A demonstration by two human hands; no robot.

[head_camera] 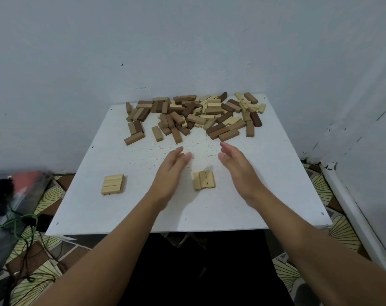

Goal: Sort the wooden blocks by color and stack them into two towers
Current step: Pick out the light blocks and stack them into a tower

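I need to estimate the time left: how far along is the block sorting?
Barely begun. Done: one flat layer of light blocks near the table's left edge, and a second row of three light blocks mid-table. In hand: nothing; the left hand and right hand flank that row, open. Left: the mixed pile at the far edge is unsorted.

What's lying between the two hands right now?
In the head view, a row of three light wooden blocks on the white table, touched by neither hand.
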